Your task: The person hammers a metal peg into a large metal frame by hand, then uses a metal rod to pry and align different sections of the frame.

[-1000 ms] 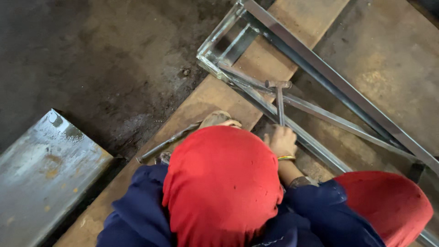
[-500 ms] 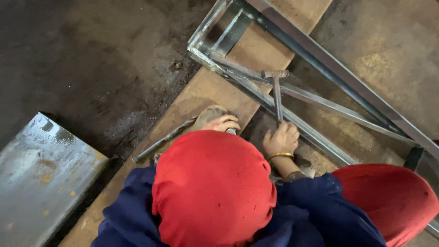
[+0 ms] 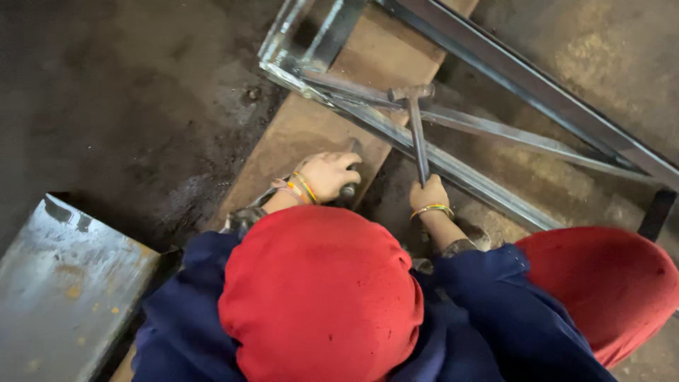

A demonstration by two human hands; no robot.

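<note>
Steel angle bars form a welded frame [image 3: 453, 166] that lies across a wooden plank [image 3: 311, 134] on the dark, gritty floor [image 3: 120, 92], and the work on it looks to be mid-course: the frame's corner is already joined, while the hammering is not finished, judging by the raised tool. The right hand [image 3: 428, 196] is closed around the handle of a hammer [image 3: 416, 124], whose head sits at the crossing bars. The left hand [image 3: 329, 175] is curled around a short dark metal rod [image 3: 349, 180] standing on the plank's edge. A grey metal sheet [image 3: 64, 283] lies well apart at lower left. Open floor lies left of the plank; the bars crowd the right.
</note>
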